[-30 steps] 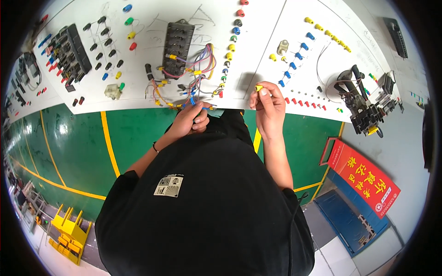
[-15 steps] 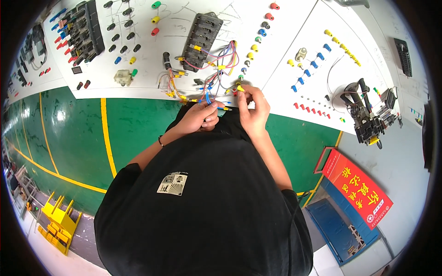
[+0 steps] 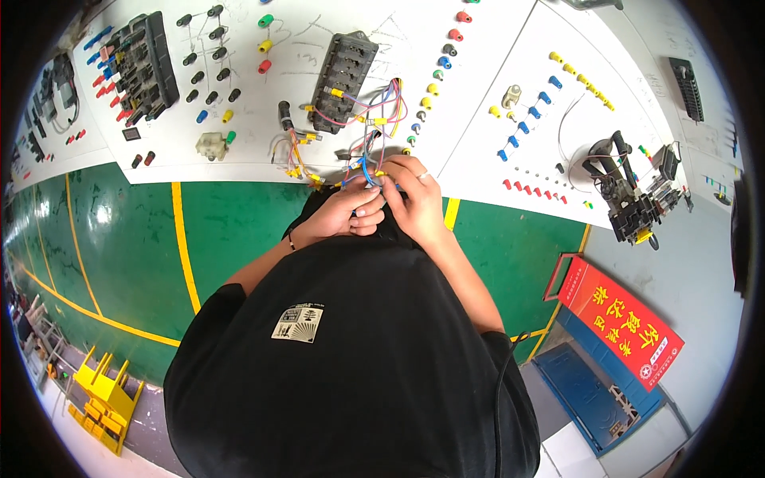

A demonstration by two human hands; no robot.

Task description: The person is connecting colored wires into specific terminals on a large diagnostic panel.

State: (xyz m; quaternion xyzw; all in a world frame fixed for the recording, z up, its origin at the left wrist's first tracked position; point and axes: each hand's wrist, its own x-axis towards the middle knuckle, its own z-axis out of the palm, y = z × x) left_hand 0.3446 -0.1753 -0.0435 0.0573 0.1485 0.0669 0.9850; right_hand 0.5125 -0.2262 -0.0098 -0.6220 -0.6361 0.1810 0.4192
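In front of my body, at the board's near edge, both hands are close together with their fingertips nearly meeting. My left hand [image 3: 347, 212] is closed around a blue wire [image 3: 367, 170], which loops up out of the fingers. My right hand [image 3: 413, 197] pinches a small yellow-sleeved wire connector [image 3: 380, 174] beside that loop. The exact ends between the fingertips are partly hidden. Above the hands, a bundle of coloured wires [image 3: 394, 99] runs from a black fuse-box-like block [image 3: 344, 80]. To their left, a black cylindrical part [image 3: 284, 115] has more yellow-tipped wires hanging from it.
The white board [image 3: 446, 171] carries rows of coloured sockets [image 3: 427, 103]. A larger black block [image 3: 151, 68] is at far left, a pale square part [image 3: 211, 146] near the front. A black mechanical assembly [image 3: 625, 195] stands at right. Green floor [image 3: 239, 239] lies below the edge.
My right hand has moved left and down from the socket row, bringing its yellow connector to my left hand. The blue wire loop now stands between the hands. The view has shifted slightly.
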